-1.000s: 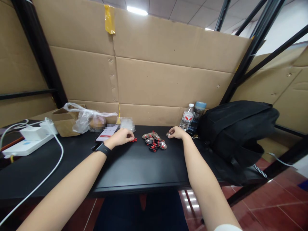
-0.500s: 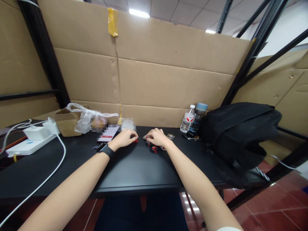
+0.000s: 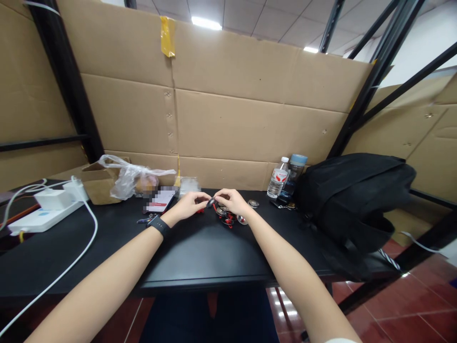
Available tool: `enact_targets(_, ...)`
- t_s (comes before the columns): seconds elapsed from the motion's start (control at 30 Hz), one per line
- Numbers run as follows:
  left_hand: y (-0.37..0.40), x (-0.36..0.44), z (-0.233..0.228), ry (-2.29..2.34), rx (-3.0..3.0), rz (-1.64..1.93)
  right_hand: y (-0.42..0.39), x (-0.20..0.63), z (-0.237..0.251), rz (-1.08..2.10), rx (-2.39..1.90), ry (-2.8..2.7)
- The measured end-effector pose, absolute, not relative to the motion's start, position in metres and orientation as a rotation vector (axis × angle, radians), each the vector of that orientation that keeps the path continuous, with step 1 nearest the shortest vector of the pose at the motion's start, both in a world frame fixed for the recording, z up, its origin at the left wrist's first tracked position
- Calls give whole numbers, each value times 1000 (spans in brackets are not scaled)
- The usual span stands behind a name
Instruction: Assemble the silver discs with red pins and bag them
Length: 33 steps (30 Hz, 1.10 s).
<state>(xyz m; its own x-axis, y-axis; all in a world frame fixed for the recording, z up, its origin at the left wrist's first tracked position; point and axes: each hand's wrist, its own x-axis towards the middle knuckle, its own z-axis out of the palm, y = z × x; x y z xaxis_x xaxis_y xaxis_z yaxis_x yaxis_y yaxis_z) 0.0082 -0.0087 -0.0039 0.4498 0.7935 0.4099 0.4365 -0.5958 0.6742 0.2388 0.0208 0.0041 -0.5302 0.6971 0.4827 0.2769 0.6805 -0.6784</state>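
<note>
Head view: both hands meet over the black table (image 3: 200, 252), just in front of a small pile of discs (image 3: 228, 216) (round, silvery, with red bits). Left hand (image 3: 189, 205) and right hand (image 3: 233, 201) each pinch one small dark disc (image 3: 211, 203) between them, fingertips closed on it, lifted just above the tabletop. Too small to tell what exactly the fingers do to it.

One single disc (image 3: 253, 203) lies apart, right of the pile, near the water bottle (image 3: 278, 177). My read: that one is set aside as finished, the pinched one is in work, the pile is what's left. So early on — one out, one in hand, several to go. Can't count the pile, pieces overlap and the right hand partly covers them.

A red scrap (image 3: 200, 210) shows under the left hand, touching the table; can't say whether it belongs to the held disc.

Around: a watch (image 3: 159, 224) on the left wrist, phone (image 3: 160, 200) beyond it, plastic bag (image 3: 130, 178) on a box at back left, power strip (image 3: 39, 216) with white cable far left, black backpack (image 3: 353, 200) on the right end of the table.
</note>
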Motion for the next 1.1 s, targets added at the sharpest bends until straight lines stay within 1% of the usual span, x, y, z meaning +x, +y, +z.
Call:
enact_targets(0.2,-14,14,-1,918,2122,984,12,240,11,979,-746,-2050)
enact_targets(0.33,-5,7,-5,1039,2258,968,7,254,27,1148,-693,-2207)
enact_targets(0.4,1,0,-8,1153,2348,1002,11,269,33,1151,-722,-2228)
enact_targets(0.5,9,-11,-13,1329,2474,1029,30,300,34,925,-937,-2047)
enact_targets(0.63,12,-21,-15,1439,2570,871,61,347,18,511,-1472,-1906)
enact_targets(0.73,12,-24,-16,1477,2581,757,73,369,2,388,-1756,-1866)
enact_targets(0.83,12,-26,-18,1522,2576,675,75,378,-7,362,-1841,-1870)
enact_targets(0.97,12,-26,-19,1518,2592,655,73,375,-7,267,-1902,-1885)
enact_targets(1.03,11,-25,-18,1492,2598,659,72,366,-5,211,-1842,-1954)
enact_targets(1.1,10,-23,-16,1481,2600,670,70,352,-4,157,-1661,-2092)
